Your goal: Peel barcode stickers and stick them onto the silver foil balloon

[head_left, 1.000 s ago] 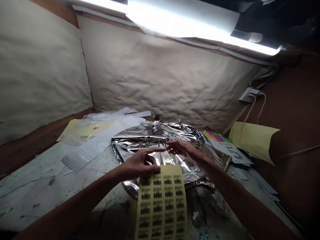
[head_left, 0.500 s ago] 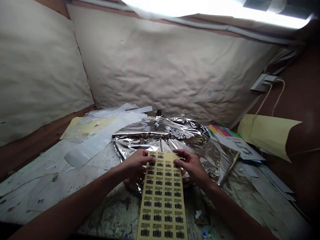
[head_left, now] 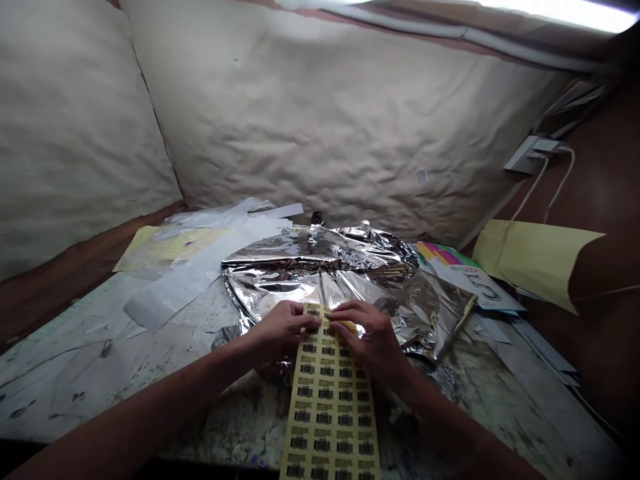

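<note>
Both hands have drawn closer together since the earlier frame. Left hand [head_left: 280,330] and right hand [head_left: 367,337] hold a narrow pinch on the top edge of a yellow barcode label sheet [head_left: 330,407], which runs toward six o'clock from crumpled silver foil [head_left: 350,293] on the table [head_left: 100,360].

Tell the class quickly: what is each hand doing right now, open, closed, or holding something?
Left hand: closed, holding the top of the yellow barcode label sheet.
Right hand: closed, holding that same sheet.

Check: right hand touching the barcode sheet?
Touching. The head view shows the fingers of the right hand lying on the top of the barcode sheet, with no gap.
</note>
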A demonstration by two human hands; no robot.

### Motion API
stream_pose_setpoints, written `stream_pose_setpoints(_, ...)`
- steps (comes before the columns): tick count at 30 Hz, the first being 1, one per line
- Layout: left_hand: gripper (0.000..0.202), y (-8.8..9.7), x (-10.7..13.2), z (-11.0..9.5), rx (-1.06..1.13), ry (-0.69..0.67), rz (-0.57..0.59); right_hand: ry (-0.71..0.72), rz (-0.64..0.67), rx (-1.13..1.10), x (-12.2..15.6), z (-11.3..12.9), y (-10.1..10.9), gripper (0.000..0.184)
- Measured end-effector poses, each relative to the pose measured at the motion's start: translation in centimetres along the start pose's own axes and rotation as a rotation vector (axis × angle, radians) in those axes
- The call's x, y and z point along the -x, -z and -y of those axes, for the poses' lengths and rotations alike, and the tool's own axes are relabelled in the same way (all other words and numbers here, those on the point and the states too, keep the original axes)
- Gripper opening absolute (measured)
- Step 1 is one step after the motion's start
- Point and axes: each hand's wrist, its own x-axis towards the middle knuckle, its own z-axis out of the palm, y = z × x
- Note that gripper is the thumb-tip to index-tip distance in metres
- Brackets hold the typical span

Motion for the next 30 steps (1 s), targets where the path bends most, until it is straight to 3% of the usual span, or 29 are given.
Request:
stream_pose_setpoints(8,0.024,0.3,0.0,0.6,-0.174,-0.017,-0.063,-0.079,0.057,-0.208,0.1,0.9,-0.4,0.019)
stream_pose_setpoints(16,0.030,-0.3,0.2,0.3,-0.218,-0.033,-0.131,-0.079,0.084,-0.177,0.3,1.3,-0.3,0.017)
stream_pose_setpoints(23,0.028,-0.6,0.5,0.4,-0.187,-0.099,-0.005,-0.130,0.051,-0.089,0.1,1.7,0.2,0.006)
stream_pose_setpoints(30,0.030,-1.3,0.8,-0.1,-0.250,-0.157,0.060,-0.157,0.001,-0.084,0.2,1.7,0.8,0.014)
